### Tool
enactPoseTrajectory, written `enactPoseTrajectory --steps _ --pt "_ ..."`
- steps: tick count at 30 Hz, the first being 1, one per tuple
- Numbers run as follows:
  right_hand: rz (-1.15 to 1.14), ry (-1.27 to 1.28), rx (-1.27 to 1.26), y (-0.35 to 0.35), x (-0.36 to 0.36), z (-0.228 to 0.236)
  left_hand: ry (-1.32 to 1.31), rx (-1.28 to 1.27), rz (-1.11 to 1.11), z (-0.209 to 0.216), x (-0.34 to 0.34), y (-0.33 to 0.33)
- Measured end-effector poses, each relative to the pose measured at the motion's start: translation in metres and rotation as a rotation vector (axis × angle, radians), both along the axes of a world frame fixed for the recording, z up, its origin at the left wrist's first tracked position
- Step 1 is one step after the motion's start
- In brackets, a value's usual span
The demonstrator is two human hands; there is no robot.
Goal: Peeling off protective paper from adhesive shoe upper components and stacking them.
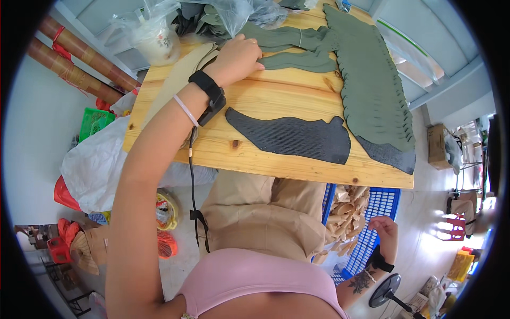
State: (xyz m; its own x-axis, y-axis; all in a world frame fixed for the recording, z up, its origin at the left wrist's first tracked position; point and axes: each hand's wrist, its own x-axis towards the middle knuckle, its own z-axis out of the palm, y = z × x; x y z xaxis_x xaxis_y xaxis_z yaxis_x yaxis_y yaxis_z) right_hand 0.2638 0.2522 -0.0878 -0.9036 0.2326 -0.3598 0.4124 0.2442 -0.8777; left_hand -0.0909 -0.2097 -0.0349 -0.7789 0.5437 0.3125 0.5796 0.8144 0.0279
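My left hand (236, 57) reaches across the wooden table (186, 141), its fingers curled down at the left end of flat green cut pieces (300, 61). The fingertips are partly hidden. Below them lies a dark grey ribbed cut piece (292, 137), flat and apart from both hands. A long stack of overlapping green pieces (372, 85) runs along the right side, with another dark grey piece (390, 154) under its near end. My right hand (384, 232) hangs beside the table, over the blue basket (385, 199); its fingers are loosely bent and apart, with nothing visible in them.
Brown paper scraps (348, 210) fill part of the basket. Clear plastic bags (234, 13) and a bagged white cup (156, 45) stand at the back left. A beige strip (172, 80) lies along the left table edge. A black cable (192, 181) hangs down from my left wrist.
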Motion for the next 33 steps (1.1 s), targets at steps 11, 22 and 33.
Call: enactPoseTrajectory --steps 11,22,33 --pt "0.822 0.267 -0.132 -0.155 -0.086 0.066 0.268 0.154 -0.003 0.038 0.035 -0.002" --pt "0.271 0.605 -0.387 -0.229 -0.091 0.054 -0.13 0.456 -0.119 0.015 0.227 0.045" --pt "-0.301 0.63 -0.176 -0.231 -0.133 0.075 0.055 0.696 0.137 -0.038 0.219 0.001"
